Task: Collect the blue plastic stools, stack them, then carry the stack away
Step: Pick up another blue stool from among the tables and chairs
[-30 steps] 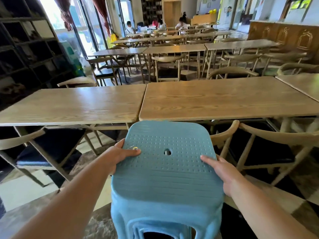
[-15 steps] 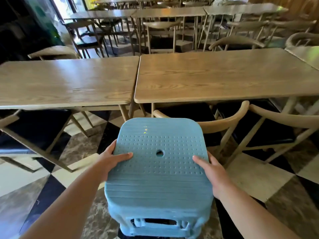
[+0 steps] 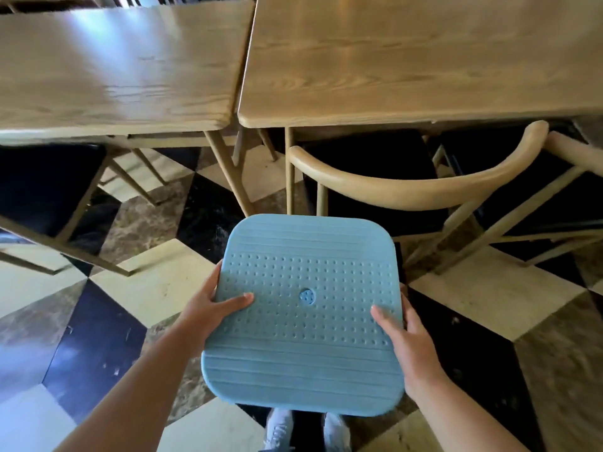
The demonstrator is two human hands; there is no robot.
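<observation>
Both hands, left [image 3: 208, 308] and right [image 3: 408, 340], grip the stool [image 3: 303, 314] by its seat edges, thumbs on top. Looks light, stiff plastic, maybe slick; edges seem the spot.

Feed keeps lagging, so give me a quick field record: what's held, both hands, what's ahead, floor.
held: blue stool, seat top facing the camera
left hand: grips the seat's left edge, thumb on top
right hand: grips the seat's right edge, thumb on top
ahead: wooden chair tucked under the right of two wooden tables
floor: checkered tiles
</observation>
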